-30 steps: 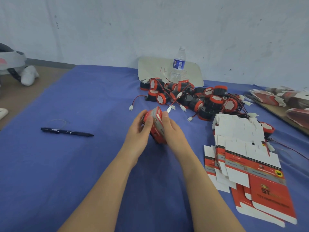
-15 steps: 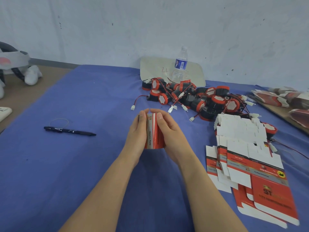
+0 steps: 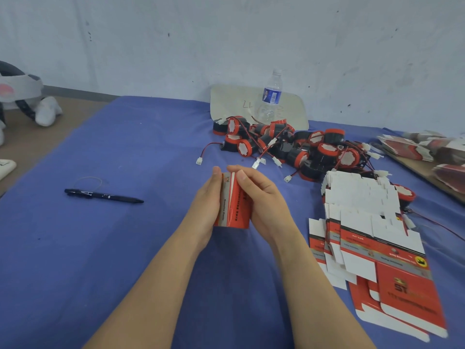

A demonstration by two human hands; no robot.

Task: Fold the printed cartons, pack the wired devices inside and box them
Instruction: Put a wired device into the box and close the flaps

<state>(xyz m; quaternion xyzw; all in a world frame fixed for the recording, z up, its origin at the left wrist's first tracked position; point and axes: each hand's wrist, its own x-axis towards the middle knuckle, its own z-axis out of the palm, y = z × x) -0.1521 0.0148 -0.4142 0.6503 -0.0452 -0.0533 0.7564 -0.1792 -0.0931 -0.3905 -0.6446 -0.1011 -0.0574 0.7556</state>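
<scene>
The blue cloth (image 3: 125, 248) has lots of bare room on the left, with only a black pen (image 3: 103, 196) lying there, well apart from the hands. The cloth's left edge meets the brown floor, and its far edge meets the wall. The right side is crowded. A stack of flat cartons (image 3: 364, 235) lies near the right hand (image 3: 264, 200), and a pile of wired devices (image 3: 289, 147) sits past the hands, with one white plug (image 3: 199, 161) lying loose by itself. In the middle, the folded carton (image 3: 235, 205) is held just above the cloth. The left hand (image 3: 208, 200) presses flat on its left side with straight fingers. The right hand curls round its right side, with the thumb near the top. A second ago the carton was tipped over sideways; now it stands straight up between the hands. I cannot tell if anything is inside it. A clear water bottle (image 3: 270, 96) with its cap on stands by the wall.
</scene>
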